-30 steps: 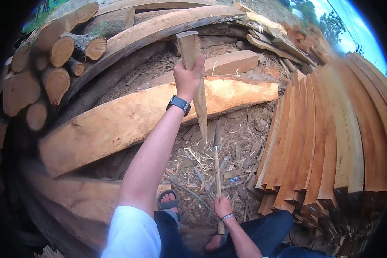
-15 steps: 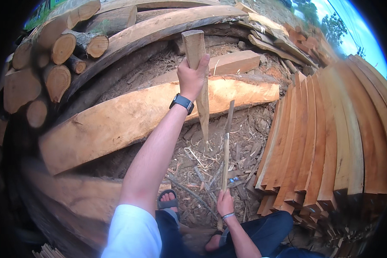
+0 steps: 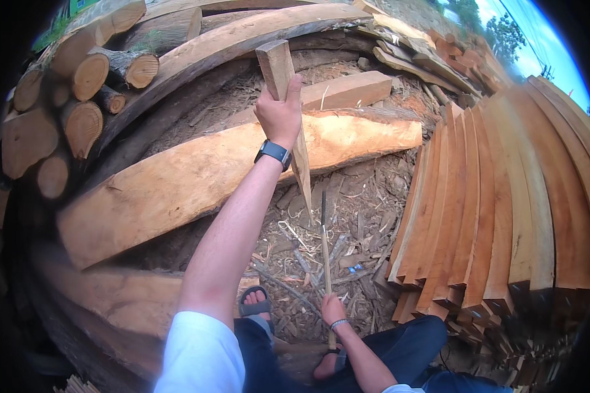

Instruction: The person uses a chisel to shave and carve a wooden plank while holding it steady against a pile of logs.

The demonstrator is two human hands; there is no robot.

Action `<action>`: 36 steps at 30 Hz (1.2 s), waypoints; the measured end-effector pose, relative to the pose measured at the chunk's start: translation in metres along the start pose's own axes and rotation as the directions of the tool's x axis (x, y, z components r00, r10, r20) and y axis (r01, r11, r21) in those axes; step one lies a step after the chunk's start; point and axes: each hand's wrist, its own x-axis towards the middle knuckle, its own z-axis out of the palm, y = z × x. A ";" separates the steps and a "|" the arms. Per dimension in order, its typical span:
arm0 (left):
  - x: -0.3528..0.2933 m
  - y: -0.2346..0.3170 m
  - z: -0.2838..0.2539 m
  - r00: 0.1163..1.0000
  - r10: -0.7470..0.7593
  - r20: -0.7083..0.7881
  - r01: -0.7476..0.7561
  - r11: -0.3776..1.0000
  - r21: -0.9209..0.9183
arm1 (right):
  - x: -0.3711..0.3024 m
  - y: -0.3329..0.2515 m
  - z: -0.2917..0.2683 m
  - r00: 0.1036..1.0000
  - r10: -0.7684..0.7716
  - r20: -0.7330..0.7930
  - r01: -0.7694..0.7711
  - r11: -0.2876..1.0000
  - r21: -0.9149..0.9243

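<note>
My left hand [image 3: 278,119] is closed around a squared wooden stake [image 3: 275,62] below its thick top end. The stake leans slightly, its narrowed point hanging over the chip-strewn ground. In my right hand [image 3: 333,310] is the pale handle of a long-handled knife [image 3: 326,262]. Its dark, narrow blade points away from me and appears nearly edge-on. The blade end lies just right of the stake's tip; whether they touch cannot be told.
A thick sawn slab [image 3: 177,177] lies across the ground beyond my arm. Cut logs [image 3: 90,77] are piled at left, and stacked reddish planks [image 3: 465,209] stand at right. Bark and shavings [image 3: 357,239] cover the ground near my sandalled foot [image 3: 254,304].
The knife has swung left toward the stake's lower end, and its blade has turned edge-on. The stake's top has tilted left, with both hands shifting slightly left.
</note>
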 end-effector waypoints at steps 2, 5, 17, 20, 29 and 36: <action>0.001 -0.002 -0.003 0.994 0.058 -0.097 -0.047 0.992 0.115 | -0.005 -0.013 -0.013 0.953 0.185 0.240 -0.202 0.978 0.049; 0.002 -0.004 -0.007 0.986 0.084 -0.144 -0.061 0.986 0.157 | -0.002 -0.001 -0.002 0.969 0.132 0.209 -0.143 0.989 0.040; 0.001 0.004 -0.013 0.974 0.062 -0.216 -0.008 0.971 0.240 | -0.001 -0.009 0.002 0.984 0.091 0.153 -0.088 0.996 -0.031; -0.006 0.013 -0.002 0.972 0.067 -0.224 -0.019 0.977 0.212 | 0.002 0.002 0.004 0.981 0.092 0.170 -0.086 0.995 -0.043; -0.010 -0.001 0.011 0.984 0.177 -0.021 -0.172 0.975 0.138 | 0.000 -0.001 0.012 0.991 0.061 0.117 -0.060 0.998 -0.010; -0.007 0.000 0.000 0.980 0.192 0.061 -0.201 0.948 0.245 | -0.005 -0.010 0.005 0.917 0.205 0.341 -0.233 0.971 0.044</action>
